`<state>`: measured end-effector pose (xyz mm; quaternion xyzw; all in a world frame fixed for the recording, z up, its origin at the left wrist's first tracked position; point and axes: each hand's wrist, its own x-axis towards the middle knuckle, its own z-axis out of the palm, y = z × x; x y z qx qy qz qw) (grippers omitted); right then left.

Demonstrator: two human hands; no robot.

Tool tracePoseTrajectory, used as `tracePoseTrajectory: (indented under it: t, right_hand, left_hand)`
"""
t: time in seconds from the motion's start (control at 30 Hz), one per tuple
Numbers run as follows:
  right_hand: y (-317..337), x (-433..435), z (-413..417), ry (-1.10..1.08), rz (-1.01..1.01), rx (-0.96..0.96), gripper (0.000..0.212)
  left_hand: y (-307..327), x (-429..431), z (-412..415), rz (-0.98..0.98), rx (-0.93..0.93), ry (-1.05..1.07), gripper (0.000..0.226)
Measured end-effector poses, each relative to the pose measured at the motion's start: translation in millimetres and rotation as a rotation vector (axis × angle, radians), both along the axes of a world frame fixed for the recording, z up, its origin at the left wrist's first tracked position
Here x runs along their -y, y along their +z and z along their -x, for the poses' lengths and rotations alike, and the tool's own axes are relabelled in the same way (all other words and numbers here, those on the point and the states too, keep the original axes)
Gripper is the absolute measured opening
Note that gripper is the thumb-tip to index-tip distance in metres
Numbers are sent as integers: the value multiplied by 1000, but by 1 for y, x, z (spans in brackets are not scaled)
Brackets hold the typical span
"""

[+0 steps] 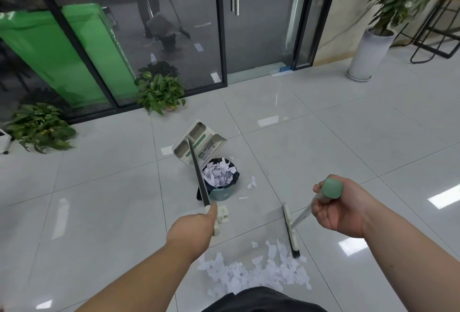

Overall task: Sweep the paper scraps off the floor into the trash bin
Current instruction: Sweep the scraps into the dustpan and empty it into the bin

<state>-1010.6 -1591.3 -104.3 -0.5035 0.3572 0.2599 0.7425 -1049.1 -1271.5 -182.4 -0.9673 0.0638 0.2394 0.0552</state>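
The left hand (196,224) grips the long handle of the dustpan (199,141), fingers curled round its pale end; the pan is tipped mouth-down at the far rim of the bin (220,193), a position that lets a load slide into the liner rather than onto the floor (348,124). The bin stands on the floor ahead of the person and holds a heap of white scraps (217,172); a few strays (252,182) lie just beside it on its right, probably spilled at the rim. The right hand (341,208) is closed round the green top of the broom (290,230); the broom head rests at the far right edge of the main pile (254,271), which lies near the person's feet, well apart from the bin. Held there, the broom is placed to push the pile toward the pan; judged from this layout, the task is partly done, with the pile and the strays not yet collected.
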Motion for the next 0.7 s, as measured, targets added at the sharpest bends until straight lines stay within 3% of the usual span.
tracePoseTrajectory:
  t: [0.2, 0.3, 0.37, 0.5, 0.7]
  right_hand:
    - [-7, 0, 2, 84, -9, -15, 6]
    - [-11, 0, 5, 160, -29, -23, 23]
    - [-12, 0, 7, 191, -29, -30, 20]
    - [-22, 3, 12, 255, 4, -54, 9]
    - [-50, 8, 16, 423, 78, -35, 19]
  left_hand:
    - [16, 4, 14, 12, 15, 64, 83]
    - [22, 6, 21, 16, 35, 120, 84]
    - [26, 7, 26, 36, 46, 183, 85]
    - [33, 5, 33, 179, 112, 404, 81]
    - [38, 6, 51, 441, 239, 741, 75]
